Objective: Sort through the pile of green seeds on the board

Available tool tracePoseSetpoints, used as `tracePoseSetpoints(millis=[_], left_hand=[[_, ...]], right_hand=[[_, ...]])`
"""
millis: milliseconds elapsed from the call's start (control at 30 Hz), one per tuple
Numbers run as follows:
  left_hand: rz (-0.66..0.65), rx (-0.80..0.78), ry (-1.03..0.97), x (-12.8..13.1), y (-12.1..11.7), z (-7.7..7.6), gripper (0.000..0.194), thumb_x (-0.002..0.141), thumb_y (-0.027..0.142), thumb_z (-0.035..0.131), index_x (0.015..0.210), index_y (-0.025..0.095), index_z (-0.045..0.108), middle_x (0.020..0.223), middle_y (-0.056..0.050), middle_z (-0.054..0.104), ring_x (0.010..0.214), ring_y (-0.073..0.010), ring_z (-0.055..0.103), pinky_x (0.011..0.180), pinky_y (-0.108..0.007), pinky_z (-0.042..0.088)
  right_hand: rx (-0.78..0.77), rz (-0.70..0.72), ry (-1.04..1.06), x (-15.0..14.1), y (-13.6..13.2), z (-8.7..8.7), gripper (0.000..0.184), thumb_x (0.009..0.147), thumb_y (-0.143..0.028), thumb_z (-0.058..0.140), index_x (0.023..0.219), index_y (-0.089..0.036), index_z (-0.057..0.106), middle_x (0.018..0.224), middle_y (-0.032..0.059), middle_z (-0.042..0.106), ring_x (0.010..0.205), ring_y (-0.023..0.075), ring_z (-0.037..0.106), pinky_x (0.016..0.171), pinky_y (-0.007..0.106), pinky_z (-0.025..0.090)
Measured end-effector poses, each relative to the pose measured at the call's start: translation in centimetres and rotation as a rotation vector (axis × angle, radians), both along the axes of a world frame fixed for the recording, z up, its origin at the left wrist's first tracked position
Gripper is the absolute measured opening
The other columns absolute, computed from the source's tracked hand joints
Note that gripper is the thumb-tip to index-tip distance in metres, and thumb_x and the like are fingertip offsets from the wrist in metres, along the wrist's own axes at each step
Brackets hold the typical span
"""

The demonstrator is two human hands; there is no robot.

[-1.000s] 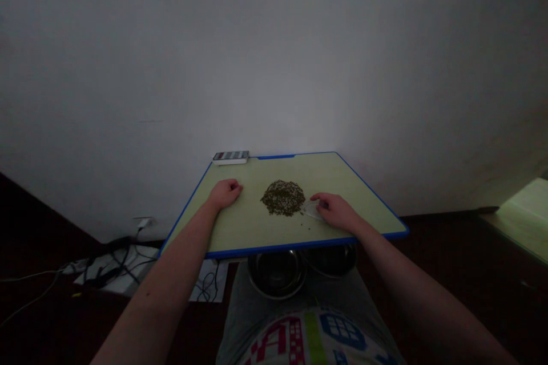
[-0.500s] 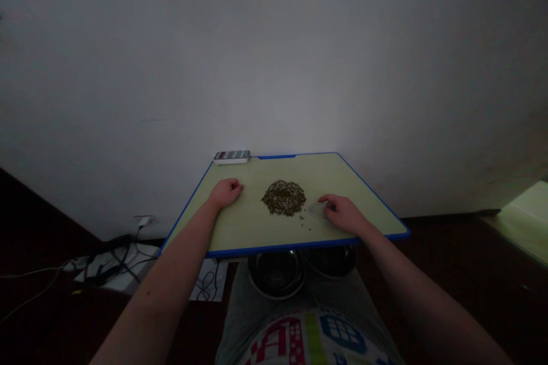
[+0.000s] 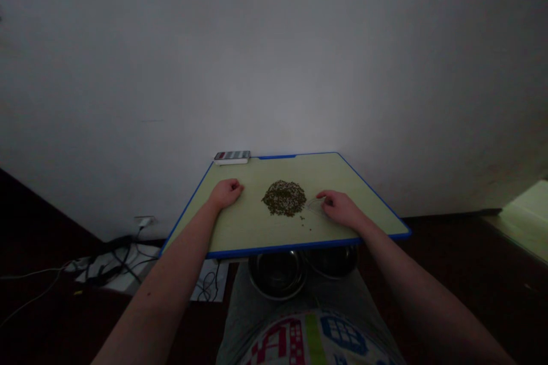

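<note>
A pale wall (image 3: 274,57) fills the upper view in dim light. Against it stands a light yellow-green tabletop (image 3: 240,228) with a blue rim; the edge nearest the person appears to have no raised lip, so a knock could send loose pieces over it. Two metal bowls (image 3: 277,298) sit under that edge, by the person's legs; they seem to rest on the lap, and a shift of the knees might tip them. At the table's far left corner is a white box with a striped top (image 3: 232,158), well apart from both hands.

The left hand (image 3: 225,194) rests on the tabletop, loosely curled; whether anything is inside it cannot be told. The right hand (image 3: 341,209) is partly closed, index finger extended, seemingly pinching a clear, thin-edged scoop or dish (image 3: 315,203) between thumb and fingers. The heap of small brown-green grains (image 3: 283,198) lies mid-table between the hands, just beside the scoop's tip. A hasty push there could scatter the heap, and a light grip might let the smooth scoop twist. Being see-through, its edge is easily misjudged. Smallest of all, a few stray grains (image 3: 302,218) lie off the heap's near right side, where the right wrist could brush them away.
</note>
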State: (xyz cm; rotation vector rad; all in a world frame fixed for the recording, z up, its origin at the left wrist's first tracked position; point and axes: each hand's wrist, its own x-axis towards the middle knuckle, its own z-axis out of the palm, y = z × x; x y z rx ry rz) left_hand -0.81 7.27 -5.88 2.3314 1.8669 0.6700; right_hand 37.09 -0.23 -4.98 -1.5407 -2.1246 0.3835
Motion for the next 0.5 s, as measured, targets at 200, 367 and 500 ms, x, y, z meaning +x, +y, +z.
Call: tracePoseSetpoints(millis=[200, 367, 500], left_hand=[[-0.003, 0.013, 0.003, -0.01, 0.01, 0.02, 0.032, 0.078, 0.043, 0.043, 0.064, 0.018, 0.057, 0.059, -0.002, 0.057, 0.057, -0.015, 0.049, 0.054, -0.027, 0.032], [-0.007, 0.011, -0.009, -0.03, -0.03, 0.03, 0.032, 0.078, 0.043, 0.043, 0.063, 0.018, 0.056, 0.059, -0.002, 0.056, 0.056, -0.0145, 0.048, 0.053, -0.027, 0.031], [-0.008, 0.016, -0.01, 0.0, -0.03, 0.0, 0.033, 0.077, 0.043, 0.043, 0.063, 0.018, 0.057, 0.06, -0.002, 0.057, 0.057, -0.0145, 0.048, 0.053, -0.027, 0.031]], right_hand=[[0.01, -0.02, -0.006, -0.07, 0.23, -0.18, 0.033, 0.076, -0.017, 0.049, 0.105, -0.015, 0.064, 0.07, 0.0034, 0.064, 0.063, 0.0141, 0.055, 0.061, 0.024, 0.037], [0.016, 0.043, -0.01, -0.39, 0.57, 0.07, 0.035, 0.077, -0.017, 0.048, 0.108, -0.016, 0.063, 0.074, 0.0037, 0.064, 0.063, 0.0135, 0.052, 0.063, 0.025, 0.036], [-0.032, 0.126, -0.003, -0.27, 0.75, 0.32, 0.037, 0.074, -0.015, 0.049, 0.108, -0.016, 0.064, 0.073, 0.0026, 0.062, 0.063, 0.0127, 0.051, 0.063, 0.024, 0.036]])
